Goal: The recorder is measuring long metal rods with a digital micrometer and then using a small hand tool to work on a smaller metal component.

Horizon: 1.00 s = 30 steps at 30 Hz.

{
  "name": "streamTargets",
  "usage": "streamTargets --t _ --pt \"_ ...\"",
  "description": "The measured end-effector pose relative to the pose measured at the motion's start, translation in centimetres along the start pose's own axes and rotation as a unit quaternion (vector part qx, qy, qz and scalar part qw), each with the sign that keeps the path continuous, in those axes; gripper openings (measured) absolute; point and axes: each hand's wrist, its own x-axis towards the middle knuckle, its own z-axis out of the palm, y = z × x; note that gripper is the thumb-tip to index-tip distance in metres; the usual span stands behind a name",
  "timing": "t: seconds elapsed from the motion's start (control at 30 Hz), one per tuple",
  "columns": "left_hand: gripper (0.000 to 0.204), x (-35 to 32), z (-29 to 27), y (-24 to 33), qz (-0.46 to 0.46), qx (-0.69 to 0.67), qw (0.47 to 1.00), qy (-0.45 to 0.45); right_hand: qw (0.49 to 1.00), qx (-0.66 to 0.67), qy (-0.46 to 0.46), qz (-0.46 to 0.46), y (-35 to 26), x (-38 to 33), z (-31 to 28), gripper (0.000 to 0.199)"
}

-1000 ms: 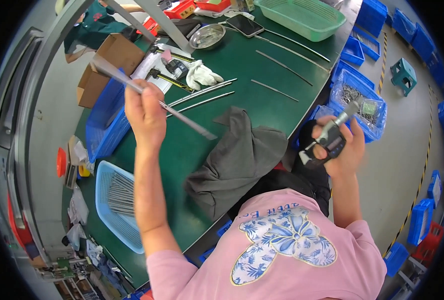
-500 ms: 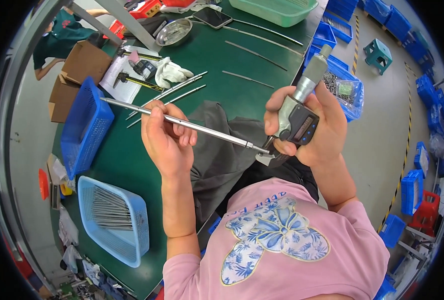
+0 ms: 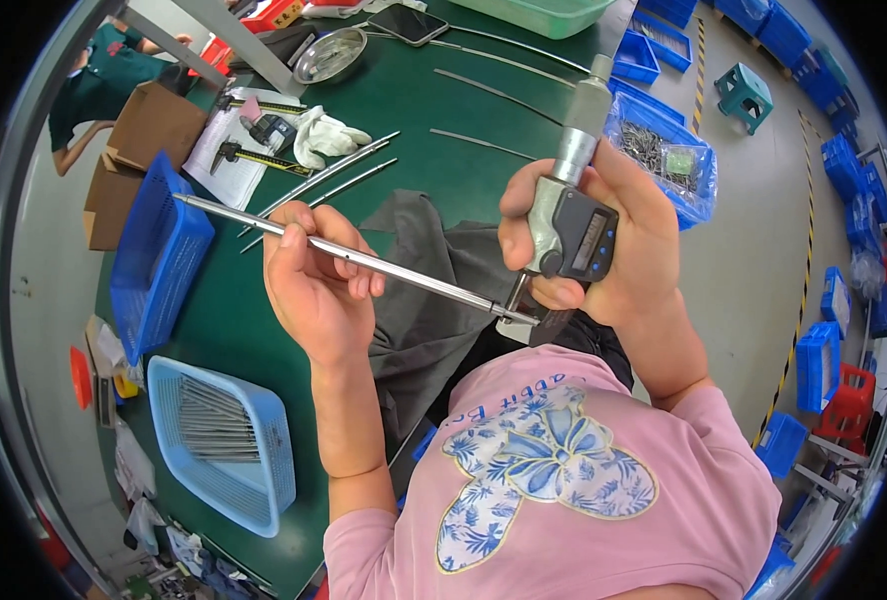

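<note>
A long metal rod (image 3: 404,280) with a stepped, thinner end runs slantwise across the middle of the view. My left hand (image 3: 319,285) pinches it between thumb and fingers near its middle. Wrapped round a digital micrometer (image 3: 564,225), my right hand (image 3: 634,220) keeps its thimble pointing up and away. The rod's thin end lies at the micrometer's jaws, by the spindle; whether both jaws touch it I cannot tell. Below the rod, a grey cloth (image 3: 429,290) hangs over the table edge. A light blue basket (image 3: 279,450) of similar rods (image 3: 214,420) stands at the left.
On the green table (image 3: 404,110) lie several loose rods, calipers (image 3: 264,157), white gloves (image 3: 324,135), a metal bowl (image 3: 331,57) and a phone (image 3: 408,25). A blue basket (image 3: 164,260) leans at the left edge. Another person (image 3: 104,80) is at the far left. Blue bins (image 3: 664,150) stand right.
The micrometer has turned more upright and shifted left, with its jaws now at the rod's stepped end. The rod and my left hand have moved slightly left in the view.
</note>
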Motion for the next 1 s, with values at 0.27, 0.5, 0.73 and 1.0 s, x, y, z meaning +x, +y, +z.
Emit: streamTargets --t 0.27,0.5,0.73,1.0 --pt "0.016 -0.1 0.1 -0.1 0.019 0.011 1.0 -0.01 1.0 0.026 -0.003 0.0 0.2 0.1 -0.1 0.064" --pt "0.016 -0.1 0.0 -0.1 0.018 0.008 1.0 -0.018 1.0 -0.008 0.019 -0.002 0.3 0.1 0.3 0.063" --pt "0.015 -0.1 0.3 -0.1 -0.007 -0.033 0.999 0.005 1.0 0.001 0.002 0.006 0.7 0.3 -0.6 0.064" --pt "0.019 0.0 0.0 -0.2 -0.009 -0.034 0.999 0.005 0.999 -0.003 0.043 0.001 0.6 0.3 0.4 0.057"
